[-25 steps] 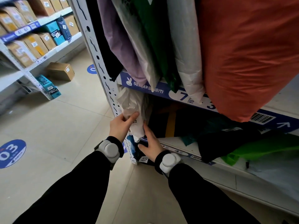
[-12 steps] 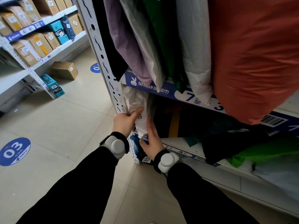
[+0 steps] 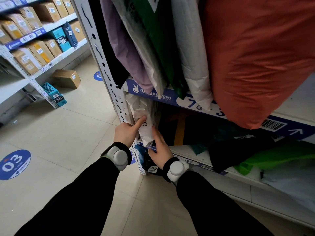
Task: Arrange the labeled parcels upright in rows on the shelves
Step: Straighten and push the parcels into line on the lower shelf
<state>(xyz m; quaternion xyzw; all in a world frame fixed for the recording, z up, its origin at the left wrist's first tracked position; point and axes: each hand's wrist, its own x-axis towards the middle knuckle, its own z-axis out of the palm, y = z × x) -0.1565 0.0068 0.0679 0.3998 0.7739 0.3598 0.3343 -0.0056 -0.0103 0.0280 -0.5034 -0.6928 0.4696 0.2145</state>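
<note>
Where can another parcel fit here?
Bare shelf shows right of the orange parcel, and in a front strip between the white parcel and the black parcel. Crowded: the row left of the orange one, and the corner by the left hand and right hand.

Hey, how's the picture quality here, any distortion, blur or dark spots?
Head view: the wide-angle lens slants the shelf post; the recess beside the white parcel sits in deep shadow; the orange parcel up close looks slightly soft.

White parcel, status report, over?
Left hand grips white parcel, thumb on its front. Right hand flat against its right edge. Parcel upright beside shelf post; dark parcel close on right.
</note>
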